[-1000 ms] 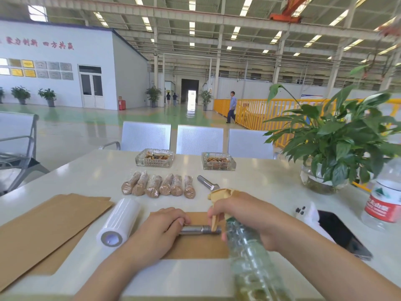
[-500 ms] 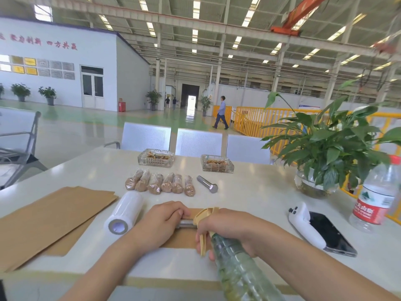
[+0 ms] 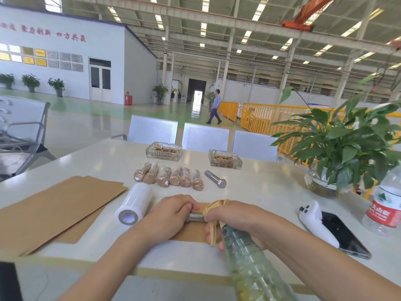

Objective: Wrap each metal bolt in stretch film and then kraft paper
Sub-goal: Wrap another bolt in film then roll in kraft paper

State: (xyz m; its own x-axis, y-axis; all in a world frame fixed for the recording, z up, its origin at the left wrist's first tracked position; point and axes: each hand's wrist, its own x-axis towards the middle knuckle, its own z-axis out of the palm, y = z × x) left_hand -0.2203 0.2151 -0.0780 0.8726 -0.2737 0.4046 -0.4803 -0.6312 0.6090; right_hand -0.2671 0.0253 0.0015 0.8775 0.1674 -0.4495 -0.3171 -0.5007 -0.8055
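Observation:
A bare metal bolt (image 3: 196, 217) lies on a small kraft sheet (image 3: 191, 232) near the table's front edge. My left hand (image 3: 171, 213) grips the bolt's left end. My right hand (image 3: 236, 216) holds a clear spray bottle (image 3: 253, 268), whose tan trigger head sits right over the bolt's other end. Beside my left hand lies a roll of stretch film (image 3: 134, 205). Further back lies a row of several wrapped bolts (image 3: 169, 177), with one bare bolt (image 3: 216, 179) at its right end. A stack of kraft paper (image 3: 54, 209) lies at the left.
Two glass dishes (image 3: 163, 151) (image 3: 225, 159) stand at the back of the table (image 3: 271, 192). A potted plant (image 3: 338, 148), a water bottle (image 3: 386, 205), a phone (image 3: 345, 235) and a white controller (image 3: 314, 220) fill the right side. Chairs (image 3: 205, 136) stand behind the table.
The spray bottle's head has moved left along the bolt, so my two hands are now closer together. My left hand keeps its grip on the bolt.

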